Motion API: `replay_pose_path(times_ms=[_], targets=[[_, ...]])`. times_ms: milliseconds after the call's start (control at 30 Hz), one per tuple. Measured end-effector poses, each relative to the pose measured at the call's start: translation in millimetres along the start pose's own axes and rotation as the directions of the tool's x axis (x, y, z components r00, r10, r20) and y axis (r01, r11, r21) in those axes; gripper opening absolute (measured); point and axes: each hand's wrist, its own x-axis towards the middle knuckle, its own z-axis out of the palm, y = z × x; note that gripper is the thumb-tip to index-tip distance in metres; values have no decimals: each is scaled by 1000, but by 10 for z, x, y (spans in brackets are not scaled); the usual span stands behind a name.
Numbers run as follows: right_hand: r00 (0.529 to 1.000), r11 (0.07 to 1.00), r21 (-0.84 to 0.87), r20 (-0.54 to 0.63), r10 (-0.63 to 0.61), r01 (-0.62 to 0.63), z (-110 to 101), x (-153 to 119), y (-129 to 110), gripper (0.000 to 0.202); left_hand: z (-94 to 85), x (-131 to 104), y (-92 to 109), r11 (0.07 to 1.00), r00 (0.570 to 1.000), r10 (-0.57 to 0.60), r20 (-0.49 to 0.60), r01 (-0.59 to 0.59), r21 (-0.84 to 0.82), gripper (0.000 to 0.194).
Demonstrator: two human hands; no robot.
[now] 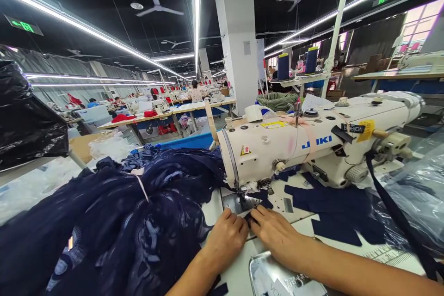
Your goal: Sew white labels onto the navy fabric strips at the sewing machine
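Observation:
A white sewing machine (277,143) lies across the table in front of me. Just before its needle area, my left hand (227,236) and my right hand (275,233) are close together with curled fingers. Between them they pinch a small piece of navy fabric (248,217), mostly hidden by the fingers. The metal needle plate (239,203) is right beyond my fingertips. Left of the machine is a big heap of navy patterned cloth (145,212), with a pale tie across it. Several flat navy fabric pieces (336,208) lie to the right.
A metal tin (258,266) with labels sits below my right forearm. A dark strap (391,208) hangs at the right, beside clear plastic (423,180). A black plastic bag (27,115) is at far left. Thread cones (311,61) stand behind the machine; people work farther back.

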Motion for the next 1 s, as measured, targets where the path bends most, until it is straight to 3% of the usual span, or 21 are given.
replay_pose_path(times_ms=[67,167,267,500,733,1000], targets=[[995,994,-52,40,-93,95,-5,18,25,13,-81,-36,-40,997,999,-32,24,33,-67,19],[951,952,-42,77,-298,302,-49,74,217,15,-169,-77,-78,979,998,-43,46,51,-199,11],[917,918,-3,44,-397,398,-70,132,444,23,-133,-59,-56,955,996,-53,74,72,-289,16],[942,934,136,3,-335,331,28,199,639,30,99,124,62,946,982,-179,66,190,-264,17],[940,932,131,3,-341,338,84,196,668,35,118,157,87,940,971,-238,-7,229,-253,25],[947,937,150,8,-320,315,47,214,657,37,186,161,99,942,968,-250,-6,242,-232,28]])
